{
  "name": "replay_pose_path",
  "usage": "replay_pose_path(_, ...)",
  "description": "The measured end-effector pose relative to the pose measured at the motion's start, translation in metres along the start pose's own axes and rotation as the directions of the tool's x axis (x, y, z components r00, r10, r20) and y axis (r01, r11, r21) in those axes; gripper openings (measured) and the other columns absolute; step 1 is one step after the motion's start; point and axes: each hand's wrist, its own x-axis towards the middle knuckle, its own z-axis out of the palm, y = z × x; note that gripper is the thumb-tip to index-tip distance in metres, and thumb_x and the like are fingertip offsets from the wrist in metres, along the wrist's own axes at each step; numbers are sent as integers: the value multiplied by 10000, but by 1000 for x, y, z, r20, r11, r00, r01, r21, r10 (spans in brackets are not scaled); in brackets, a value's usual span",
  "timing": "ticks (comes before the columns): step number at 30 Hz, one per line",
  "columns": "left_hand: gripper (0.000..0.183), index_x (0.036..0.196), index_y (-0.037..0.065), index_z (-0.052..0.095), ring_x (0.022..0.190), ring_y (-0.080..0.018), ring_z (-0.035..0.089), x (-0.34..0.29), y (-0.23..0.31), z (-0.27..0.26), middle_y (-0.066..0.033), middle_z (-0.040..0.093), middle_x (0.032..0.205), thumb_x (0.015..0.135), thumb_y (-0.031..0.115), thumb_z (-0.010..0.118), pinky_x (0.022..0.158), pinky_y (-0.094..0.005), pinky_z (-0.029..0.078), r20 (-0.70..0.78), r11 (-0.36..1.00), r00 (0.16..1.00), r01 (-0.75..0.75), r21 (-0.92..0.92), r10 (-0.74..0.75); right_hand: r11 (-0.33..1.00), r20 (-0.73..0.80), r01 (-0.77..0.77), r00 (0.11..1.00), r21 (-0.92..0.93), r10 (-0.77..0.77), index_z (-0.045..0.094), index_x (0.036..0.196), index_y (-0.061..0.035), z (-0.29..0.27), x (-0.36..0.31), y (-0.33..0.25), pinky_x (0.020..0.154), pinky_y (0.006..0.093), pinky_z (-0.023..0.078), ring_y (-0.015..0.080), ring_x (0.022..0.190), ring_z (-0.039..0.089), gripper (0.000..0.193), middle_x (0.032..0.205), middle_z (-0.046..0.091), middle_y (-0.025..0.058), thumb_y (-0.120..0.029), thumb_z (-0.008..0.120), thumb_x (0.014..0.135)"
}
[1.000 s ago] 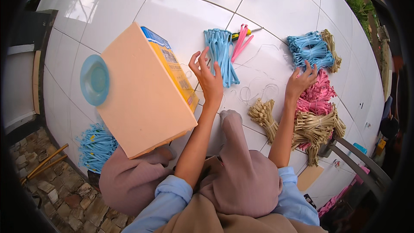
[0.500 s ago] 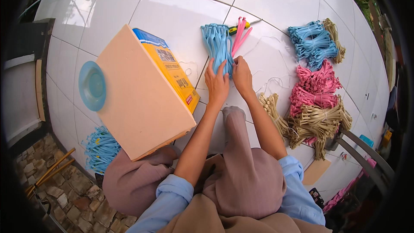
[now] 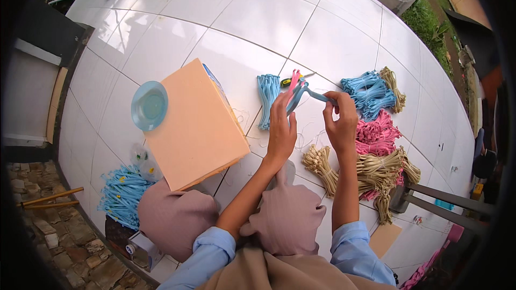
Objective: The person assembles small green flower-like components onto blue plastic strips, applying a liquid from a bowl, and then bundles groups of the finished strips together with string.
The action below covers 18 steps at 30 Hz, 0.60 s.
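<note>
A few blue straps (image 3: 313, 95) are raised off the floor between my hands. My right hand (image 3: 343, 121) pinches one end between thumb and fingertips. The other side runs down behind the fingers of my left hand (image 3: 282, 131), which are closed on it. Just left of them, a bundle of blue straps (image 3: 267, 96) lies on the white tiles. Beyond my left fingertips are some pink straps (image 3: 295, 78), partly hidden, and a screwdriver with a yellow and black handle (image 3: 287, 82).
At left, a peach-coloured board (image 3: 196, 123) tops a box and carries a blue dish (image 3: 150, 106). Blue straps (image 3: 122, 196) are heaped by my left knee. Blue (image 3: 371, 94), pink (image 3: 378, 133) and beige bundles (image 3: 381, 171) lie right. A metal bar (image 3: 449, 200) juts in there.
My hands have left the blue bundle, risen and moved apart, now with straps stretched between them. The bundle stays on the floor. The view has shifted, showing more grass at the far right.
</note>
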Motion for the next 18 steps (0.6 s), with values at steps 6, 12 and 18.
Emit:
replay_pose_path(6, 346, 1200, 21, 412, 1139, -298, 424, 26, 109, -72, -140, 463, 1165, 854, 9, 421, 956, -401, 346, -217, 979, 962, -185, -84, 164, 985, -77, 131, 989, 109, -123, 498, 1066, -61, -71, 58, -89, 652, 359, 413, 238, 656, 500, 328, 697, 522, 96, 3, 540, 747)
replay_pose_path(12, 323, 1151, 42, 465, 1071, -268, 480, 61, 171, -149, -131, 517, 1101, 829, 29, 481, 949, -362, 358, -17, 898, 900, -432, 87, 435, 990, 32, 110, 993, 92, -114, 428, 1105, -65, -119, 112, -162, 587, 395, 431, 279, 570, 547, 333, 618, 533, 128, -13, 496, 783)
replay_pose_path(18, 548, 1264, 46, 377, 1095, -296, 479, 58, 108, -191, -181, 501, 1141, 848, 346, 571, 946, -381, 373, 164, 907, 931, -356, 227, 325, 990, -61, 51, 997, 133, -43, 431, 1129, -93, -90, 124, -186, 648, 387, 466, 298, 675, 622, 360, 711, 616, 157, -45, 508, 781)
